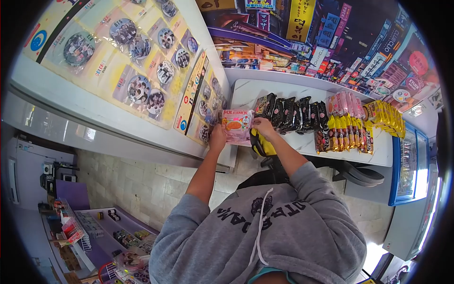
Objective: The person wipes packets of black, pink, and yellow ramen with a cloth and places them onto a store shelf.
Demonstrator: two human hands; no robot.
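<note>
A pink packet of instant ramen [235,124], printed "BUL RAMEN", stands upright at the left end of the white marbled table. My left hand [217,138] grips its left edge, fingers partly hidden. My right hand [264,128] is at the packet's right side, closed on a soft yellow-and-black item [261,145] that hangs down from it; it looks like a cloth, but I cannot be sure. Just right of the pink packet stands a row of black noodle packets [293,113].
Pink packets [346,102], yellow-and-black packets [340,134] and yellow packets [385,116] line the table further right. A white panel with badge cards [137,71] rises at the left. A blue-framed glass cooler [410,163] is at the right, a black chair [357,174] below the table.
</note>
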